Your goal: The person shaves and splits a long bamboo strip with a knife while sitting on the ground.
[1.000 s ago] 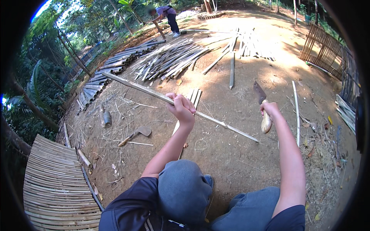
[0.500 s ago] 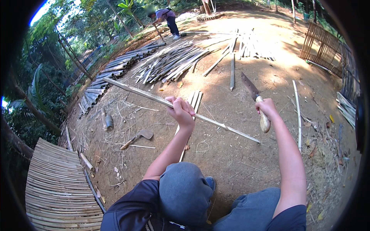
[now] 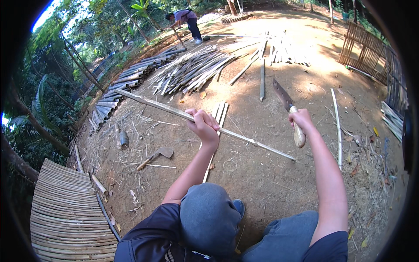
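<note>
My left hand (image 3: 204, 124) is wrapped round a long, narrow bamboo strip (image 3: 262, 149). The strip slants from the upper left down to the right, its right end low over the ground. In my right hand (image 3: 302, 120) is a machete (image 3: 283, 94) with a dark, holed blade and a pale wooden handle. The blade points up and away, apart from the strip. Beyond my left hand, two pale bamboo slats (image 3: 221, 114) lie on the dirt. A second hatchet-like blade with a wooden handle (image 3: 158, 156) rests on the ground to the left.
Split bamboo (image 3: 196, 72) is heaped ahead, with whole dark poles (image 3: 131, 78) along its left. A slatted bamboo platform (image 3: 70, 214) stands near left. One long strip (image 3: 337, 126) lies at right. A bottle (image 3: 124, 139) is on the ground. Another person (image 3: 187, 22) bends over far off.
Both hands keep their holds on the strip and the machete. My right hand has risen very slightly; otherwise little differs.
</note>
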